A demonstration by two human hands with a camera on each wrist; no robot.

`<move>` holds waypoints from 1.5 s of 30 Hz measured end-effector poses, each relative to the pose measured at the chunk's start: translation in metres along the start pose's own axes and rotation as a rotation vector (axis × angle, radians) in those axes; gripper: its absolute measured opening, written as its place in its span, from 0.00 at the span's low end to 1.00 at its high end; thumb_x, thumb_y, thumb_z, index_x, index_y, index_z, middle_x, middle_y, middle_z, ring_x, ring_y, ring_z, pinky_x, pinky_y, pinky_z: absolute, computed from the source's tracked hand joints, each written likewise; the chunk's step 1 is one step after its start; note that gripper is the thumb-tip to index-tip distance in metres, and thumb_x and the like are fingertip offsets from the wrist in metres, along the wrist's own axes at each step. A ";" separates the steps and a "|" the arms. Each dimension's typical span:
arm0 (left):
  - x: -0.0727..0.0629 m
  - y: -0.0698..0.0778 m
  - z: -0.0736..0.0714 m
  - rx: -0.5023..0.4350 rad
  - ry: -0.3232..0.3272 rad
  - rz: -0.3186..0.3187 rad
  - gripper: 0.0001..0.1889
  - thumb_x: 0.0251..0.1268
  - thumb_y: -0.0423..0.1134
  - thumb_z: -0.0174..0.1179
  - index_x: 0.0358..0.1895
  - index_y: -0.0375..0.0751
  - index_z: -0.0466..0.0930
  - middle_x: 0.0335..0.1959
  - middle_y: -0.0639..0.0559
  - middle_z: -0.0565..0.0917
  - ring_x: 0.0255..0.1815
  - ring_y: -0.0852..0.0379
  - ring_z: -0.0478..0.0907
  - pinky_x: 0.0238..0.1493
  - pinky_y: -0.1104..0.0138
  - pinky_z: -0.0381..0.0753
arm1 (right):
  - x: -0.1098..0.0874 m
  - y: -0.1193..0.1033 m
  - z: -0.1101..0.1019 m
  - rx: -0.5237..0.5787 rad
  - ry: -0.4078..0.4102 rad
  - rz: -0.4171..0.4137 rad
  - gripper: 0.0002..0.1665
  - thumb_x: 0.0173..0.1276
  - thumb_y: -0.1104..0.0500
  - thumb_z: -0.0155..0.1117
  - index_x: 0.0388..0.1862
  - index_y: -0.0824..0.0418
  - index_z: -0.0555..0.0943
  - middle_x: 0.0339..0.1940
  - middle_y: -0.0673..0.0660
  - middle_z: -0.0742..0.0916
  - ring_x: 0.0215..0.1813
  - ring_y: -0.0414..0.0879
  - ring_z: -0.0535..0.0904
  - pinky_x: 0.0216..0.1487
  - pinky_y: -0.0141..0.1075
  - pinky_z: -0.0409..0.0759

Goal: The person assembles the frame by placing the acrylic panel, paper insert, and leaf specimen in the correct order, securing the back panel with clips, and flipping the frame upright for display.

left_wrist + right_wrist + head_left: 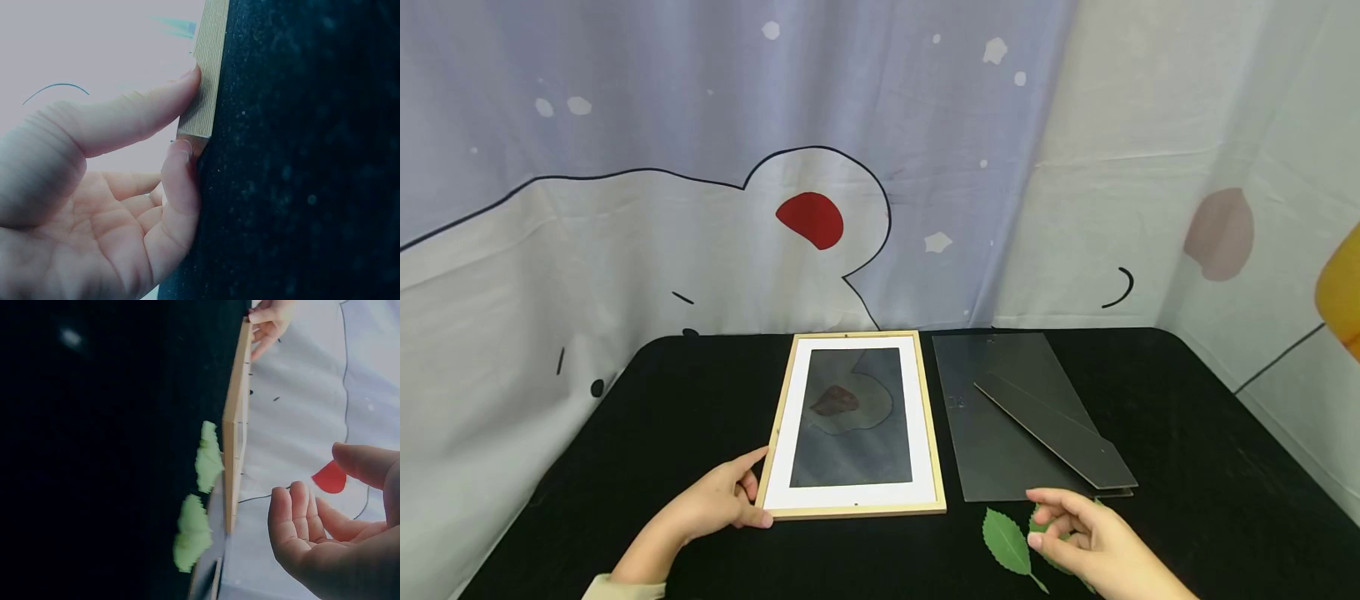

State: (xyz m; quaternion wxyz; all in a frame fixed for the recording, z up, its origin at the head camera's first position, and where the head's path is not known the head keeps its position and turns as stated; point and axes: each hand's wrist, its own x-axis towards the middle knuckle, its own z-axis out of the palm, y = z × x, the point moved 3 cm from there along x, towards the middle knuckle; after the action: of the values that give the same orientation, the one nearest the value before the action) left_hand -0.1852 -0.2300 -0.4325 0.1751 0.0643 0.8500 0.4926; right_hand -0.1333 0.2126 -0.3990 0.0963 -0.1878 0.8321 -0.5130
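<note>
Black table (pixel 715 392): left hand (pixel 711 502) grips frame (pixel 857 511) by edge; right hand (pixel 1093 537) relaxed, seemingly clear of leaves (pixel 1006 540).

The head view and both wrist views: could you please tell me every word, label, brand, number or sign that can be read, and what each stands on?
There is no readable text in any of the three views.
Faint marks on the large dark panel: too small and dim to read, or to tell whether they are writing.
Wooden frame: no lettering visible.
Curtain: printed shapes and lines only.
</note>
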 end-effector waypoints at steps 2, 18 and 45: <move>0.000 0.000 0.000 0.001 -0.001 -0.002 0.53 0.40 0.27 0.75 0.72 0.25 0.51 0.29 0.45 0.70 0.20 0.55 0.67 0.24 0.66 0.72 | -0.001 0.006 0.001 0.021 -0.036 -0.006 0.28 0.68 0.65 0.61 0.61 0.80 0.67 0.41 0.54 0.79 0.38 0.35 0.76 0.37 0.29 0.79; 0.001 0.001 0.000 -0.021 -0.017 0.012 0.53 0.41 0.26 0.75 0.72 0.24 0.50 0.30 0.45 0.69 0.19 0.56 0.67 0.24 0.66 0.72 | -0.006 0.034 0.009 0.074 -0.208 0.176 0.27 0.67 0.61 0.61 0.55 0.82 0.70 0.37 0.56 0.81 0.33 0.36 0.78 0.34 0.31 0.78; -0.001 0.001 0.000 -0.019 -0.017 0.002 0.53 0.41 0.26 0.75 0.72 0.23 0.49 0.30 0.45 0.69 0.20 0.57 0.67 0.24 0.66 0.72 | -0.003 0.042 0.013 0.146 -0.265 0.269 0.14 0.61 0.68 0.64 0.42 0.77 0.77 0.27 0.52 0.78 0.26 0.38 0.75 0.30 0.28 0.74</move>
State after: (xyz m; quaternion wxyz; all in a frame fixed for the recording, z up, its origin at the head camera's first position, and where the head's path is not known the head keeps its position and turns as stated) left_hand -0.1845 -0.2295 -0.4309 0.1825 0.0674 0.8436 0.5005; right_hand -0.1347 0.2205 -0.4418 0.2859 -0.1332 0.7904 -0.5252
